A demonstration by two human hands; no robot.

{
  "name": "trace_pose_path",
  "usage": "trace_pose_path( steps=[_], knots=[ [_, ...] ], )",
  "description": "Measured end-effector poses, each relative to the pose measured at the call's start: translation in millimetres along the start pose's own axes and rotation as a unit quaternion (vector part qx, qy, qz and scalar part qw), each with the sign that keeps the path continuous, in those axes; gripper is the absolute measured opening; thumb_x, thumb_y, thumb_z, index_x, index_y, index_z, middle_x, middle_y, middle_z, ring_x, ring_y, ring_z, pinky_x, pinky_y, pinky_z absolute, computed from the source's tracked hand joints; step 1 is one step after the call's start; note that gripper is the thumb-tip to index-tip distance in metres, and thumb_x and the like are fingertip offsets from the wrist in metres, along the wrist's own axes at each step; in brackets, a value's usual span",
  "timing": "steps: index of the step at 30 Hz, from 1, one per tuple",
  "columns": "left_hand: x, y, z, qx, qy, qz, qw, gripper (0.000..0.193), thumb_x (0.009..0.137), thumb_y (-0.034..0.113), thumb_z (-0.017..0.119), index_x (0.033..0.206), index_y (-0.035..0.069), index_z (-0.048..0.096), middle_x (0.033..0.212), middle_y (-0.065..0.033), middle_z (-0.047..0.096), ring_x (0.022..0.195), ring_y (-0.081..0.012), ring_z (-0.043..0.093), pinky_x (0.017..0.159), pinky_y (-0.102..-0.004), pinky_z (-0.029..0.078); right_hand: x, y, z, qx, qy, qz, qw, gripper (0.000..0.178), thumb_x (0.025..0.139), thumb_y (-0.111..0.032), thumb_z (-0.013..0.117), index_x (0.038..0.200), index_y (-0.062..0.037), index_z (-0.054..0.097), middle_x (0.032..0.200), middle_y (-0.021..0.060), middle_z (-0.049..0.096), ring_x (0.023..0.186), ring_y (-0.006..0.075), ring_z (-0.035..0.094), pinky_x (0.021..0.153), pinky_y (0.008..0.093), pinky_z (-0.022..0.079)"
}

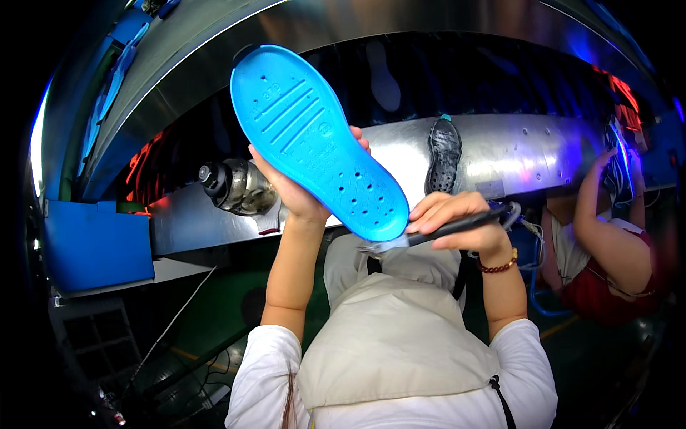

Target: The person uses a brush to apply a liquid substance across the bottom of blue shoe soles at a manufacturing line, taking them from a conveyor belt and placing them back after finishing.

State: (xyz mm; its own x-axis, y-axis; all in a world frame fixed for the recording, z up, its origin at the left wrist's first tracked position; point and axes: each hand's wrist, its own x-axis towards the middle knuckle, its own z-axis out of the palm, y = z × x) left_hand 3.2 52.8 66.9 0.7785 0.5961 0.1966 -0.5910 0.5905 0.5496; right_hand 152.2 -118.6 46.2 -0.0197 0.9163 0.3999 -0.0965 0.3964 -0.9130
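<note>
My left hand (296, 189) holds up a bright blue shoe sole (314, 139), its ribbed underside facing me, toe end toward the upper left. My right hand (454, 222) grips a dark pen-like tool (464, 223) with a cable at its back end. The tool's flat tip (382, 247) touches the heel edge of the blue sole. Both hands are raised in front of a curved metal machine (514, 154).
A black sole (444, 156) lies on the metal ledge behind my right hand. A metal bottle (239, 187) lies on the ledge at left. A blue bin (96, 247) sits at far left. Another person's arm (600, 229) reaches up at right.
</note>
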Motion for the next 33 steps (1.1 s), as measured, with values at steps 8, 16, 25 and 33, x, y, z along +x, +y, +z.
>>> trace_pose_path(
  steps=[8,16,25,33],
  knots=[
    [-20.7,-22.6,29.6,-0.076,0.126,-0.044,0.988,0.073,0.084,0.058,0.023,0.128,0.001,0.034,0.121,-0.0228,0.045,0.111,-0.0325,0.047,0.089,-0.0461,0.042,11.6,-1.5,36.4,0.358,0.276,0.084,0.888,0.020,0.078,-0.001,0.058,0.097,0.0034,0.058,0.096,0.0178,0.061,0.084,0.0201,0.062,0.074,0.0292,0.051],
    [-29.0,-3.3,-2.3,-0.004,-0.005,-0.214,0.977,0.059,0.082,0.030,0.045,0.130,-0.002,0.030,0.119,-0.0180,0.049,0.104,-0.0246,0.053,0.089,-0.0339,0.042,6.8,-33.9,8.0,0.054,0.036,0.121,0.991,0.026,0.066,0.007,0.065,0.092,0.0030,0.063,0.096,0.0181,0.062,0.069,0.0143,0.061,0.057,0.0220,0.049],
    [-16.7,9.3,4.9,0.118,0.012,-0.430,0.895,0.055,0.081,0.031,0.046,0.123,-0.005,0.041,0.109,-0.0183,0.055,0.095,-0.0221,0.056,0.083,-0.0299,0.044,18.3,-48.5,-15.5,-0.079,-0.186,0.075,0.976,0.022,0.070,0.001,0.067,0.092,0.0006,0.064,0.095,0.0163,0.064,0.091,0.0255,0.062,0.082,0.0321,0.048],
    [-22.0,8.6,2.0,0.200,0.036,-0.471,0.858,0.059,0.081,0.040,0.044,0.123,-0.001,0.044,0.114,-0.0190,0.053,0.098,-0.0248,0.055,0.085,-0.0349,0.044,22.4,-62.0,-30.8,-0.162,-0.230,0.098,0.955,0.020,0.072,0.000,0.064,0.093,0.0021,0.062,0.095,0.0164,0.063,0.093,0.0263,0.061,0.080,0.0330,0.048]
  ],
)
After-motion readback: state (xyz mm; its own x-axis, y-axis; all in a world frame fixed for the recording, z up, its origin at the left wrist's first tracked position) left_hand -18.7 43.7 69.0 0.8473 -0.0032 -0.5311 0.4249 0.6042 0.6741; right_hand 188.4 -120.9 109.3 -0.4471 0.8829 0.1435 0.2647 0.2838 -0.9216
